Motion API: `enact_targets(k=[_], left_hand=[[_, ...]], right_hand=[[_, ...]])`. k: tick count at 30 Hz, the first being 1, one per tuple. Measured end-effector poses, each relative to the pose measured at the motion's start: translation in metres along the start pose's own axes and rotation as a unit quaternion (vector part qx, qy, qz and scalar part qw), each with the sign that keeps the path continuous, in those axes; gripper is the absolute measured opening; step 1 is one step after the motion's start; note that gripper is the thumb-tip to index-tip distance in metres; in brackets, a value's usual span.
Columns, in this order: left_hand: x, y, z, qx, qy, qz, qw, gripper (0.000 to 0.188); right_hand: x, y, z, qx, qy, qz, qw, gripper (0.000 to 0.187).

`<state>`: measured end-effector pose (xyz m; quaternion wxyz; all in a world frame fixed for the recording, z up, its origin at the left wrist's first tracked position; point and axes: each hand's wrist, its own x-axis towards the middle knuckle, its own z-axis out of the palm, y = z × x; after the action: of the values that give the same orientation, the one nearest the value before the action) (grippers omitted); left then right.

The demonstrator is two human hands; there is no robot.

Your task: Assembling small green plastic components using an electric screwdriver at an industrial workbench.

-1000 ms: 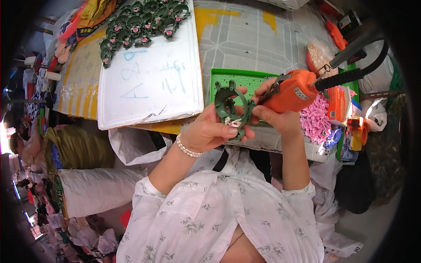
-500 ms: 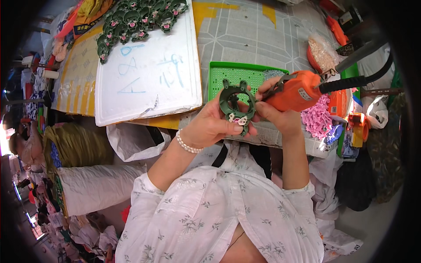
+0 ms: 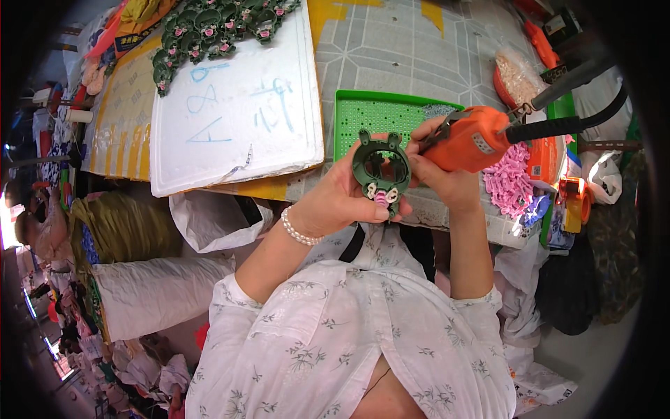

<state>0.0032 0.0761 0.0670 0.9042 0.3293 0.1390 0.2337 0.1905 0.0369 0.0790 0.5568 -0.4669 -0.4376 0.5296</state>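
My left hand (image 3: 333,204) is closed on a dark green ring-shaped plastic toy part (image 3: 359,167). Two knobs stick up from the part's far side, and small white and pink pieces sit on its near side by my thumb. Wrapped round an orange corded electric screwdriver (image 3: 467,143), my right hand (image 3: 450,183) is just right of the ring. The tool's tip is hidden, and so is whether it touches the part. Behind both hands lies a shallow green perforated tray (image 3: 338,129) with small grey metal bits (image 3: 440,109) in its far right corner.
A white foam board (image 3: 237,153) at left bears several similar green parts (image 3: 209,31). Right of the tool are a pile of pink pieces (image 3: 507,185), a tape dispenser (image 3: 574,202) and a bag of pale pieces (image 3: 518,77). The tool's black cable (image 3: 551,130) runs to the right.
The green part has turned so that its opening faces me more squarely, with the pink piece plainer to see. The screwdriver has shifted only slightly.
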Motion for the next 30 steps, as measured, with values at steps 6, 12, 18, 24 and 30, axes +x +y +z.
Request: enact_targets(k=[6, 12, 18, 24, 30], left_hand=[[-0.001, 0.0, 0.006, 0.0, 0.032, -0.018, 0.999, 0.071], [-0.004, -0.005, -0.001, -0.058, 0.036, -0.03, 0.997, 0.07], [-0.007, -0.015, -0.01, -0.042, 0.074, -0.028, 0.996, 0.076], [-0.005, -0.023, -0.012, -0.034, 0.077, -0.014, 0.996, 0.063], [-0.002, -0.035, -0.008, 0.013, 0.172, 0.022, 0.985, 0.055]], right_hand=[[0.0, 0.008, -0.004, -0.012, 0.025, -0.046, 0.999, 0.031], [0.001, 0.006, -0.007, -0.048, 0.046, -0.094, 0.993, 0.033], [-0.001, 0.002, -0.007, -0.083, 0.069, -0.11, 0.988, 0.031], [-0.005, 0.004, -0.009, -0.105, 0.085, -0.124, 0.983, 0.029], [-0.007, 0.003, -0.015, -0.106, 0.106, -0.13, 0.98, 0.027]])
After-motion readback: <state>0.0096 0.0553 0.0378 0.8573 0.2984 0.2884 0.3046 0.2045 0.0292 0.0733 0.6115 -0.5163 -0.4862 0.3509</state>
